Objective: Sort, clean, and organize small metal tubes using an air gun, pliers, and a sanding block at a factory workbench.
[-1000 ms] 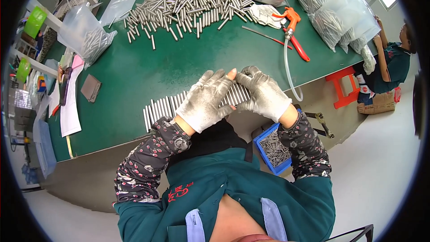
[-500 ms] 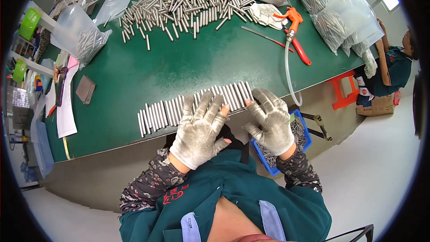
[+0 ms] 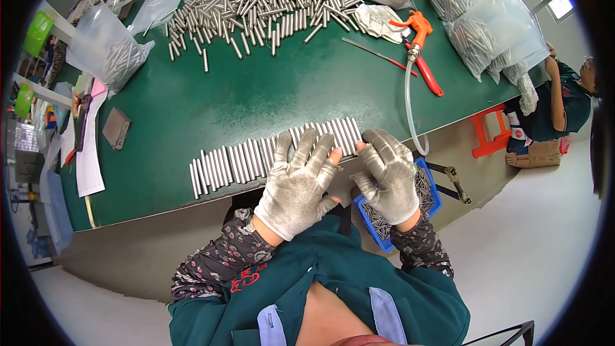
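A row of short metal rods (image 3: pixel 243 160) lies side by side along the near edge of the green table (image 3: pixel 211 102). My left hand (image 3: pixel 300 186), in a worn grey glove, lies flat with fingers spread over the middle of the row. At the row's right end my right hand (image 3: pixel 389 176), also gloved, has its fingers curled, and it holds nothing that I can see. A blue bin (image 3: pixel 428 192) of rods sits below the table edge under my right hand.
A large heap of loose rods (image 3: pixel 269 6) covers the far side of the table. An orange air gun (image 3: pixel 419 41) with a hose lies at the right. Clear bags of rods (image 3: pixel 487 25) stand at the far right and left (image 3: pixel 106 51). Another person (image 3: pixel 564 99) sits beyond the table's right end.
Both hands have slid back toward me, off the far side of the row to its near edge. The row now lies spread out flat and longer along the table edge.
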`<move>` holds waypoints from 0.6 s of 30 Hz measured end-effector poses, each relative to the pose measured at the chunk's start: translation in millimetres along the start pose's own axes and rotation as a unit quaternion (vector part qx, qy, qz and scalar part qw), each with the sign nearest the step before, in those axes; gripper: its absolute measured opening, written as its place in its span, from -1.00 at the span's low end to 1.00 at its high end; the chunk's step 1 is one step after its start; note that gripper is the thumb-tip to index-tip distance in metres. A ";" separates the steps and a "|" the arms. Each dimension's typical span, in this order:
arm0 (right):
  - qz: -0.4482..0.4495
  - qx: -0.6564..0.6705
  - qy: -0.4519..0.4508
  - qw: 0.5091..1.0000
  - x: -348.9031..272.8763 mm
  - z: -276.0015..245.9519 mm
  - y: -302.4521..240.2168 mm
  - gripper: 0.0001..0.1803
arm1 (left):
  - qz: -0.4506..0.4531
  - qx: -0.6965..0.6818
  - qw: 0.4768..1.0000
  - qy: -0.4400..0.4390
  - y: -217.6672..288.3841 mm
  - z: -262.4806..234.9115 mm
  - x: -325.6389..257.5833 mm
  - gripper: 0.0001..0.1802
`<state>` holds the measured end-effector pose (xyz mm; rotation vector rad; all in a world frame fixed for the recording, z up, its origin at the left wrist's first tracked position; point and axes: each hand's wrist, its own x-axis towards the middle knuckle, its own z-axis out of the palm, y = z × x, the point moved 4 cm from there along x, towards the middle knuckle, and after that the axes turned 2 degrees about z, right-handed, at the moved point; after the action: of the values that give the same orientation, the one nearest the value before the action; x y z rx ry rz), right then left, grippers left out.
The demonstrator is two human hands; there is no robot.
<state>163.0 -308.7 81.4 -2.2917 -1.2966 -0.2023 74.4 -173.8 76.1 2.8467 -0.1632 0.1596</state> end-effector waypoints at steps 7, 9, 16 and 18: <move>-0.011 0.025 0.009 1.000 -4.0 -2.4 0.6 -0.41 | 0.086 -0.002 0.991 0.102 3.2 -11.5 -23.7 -0.40; -0.016 0.038 0.007 0.999 -4.3 -3.0 -0.2 -0.41 | 0.038 0.009 0.989 0.140 -5.0 -12.5 -36.4 -0.42; -0.012 0.030 0.000 0.999 -0.7 -4.5 -4.4 -0.43 | 0.003 -0.004 0.999 0.053 -7.9 -1.2 -45.1 -0.03; -0.015 0.027 0.001 1.000 -0.7 -4.9 -6.5 -0.44 | 0.041 -0.040 0.996 0.061 -5.9 -2.8 -42.1 -0.03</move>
<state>157.7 -308.8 87.6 -2.2266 -1.3206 -0.1780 33.3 -163.4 72.0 2.7426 -0.2549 0.3361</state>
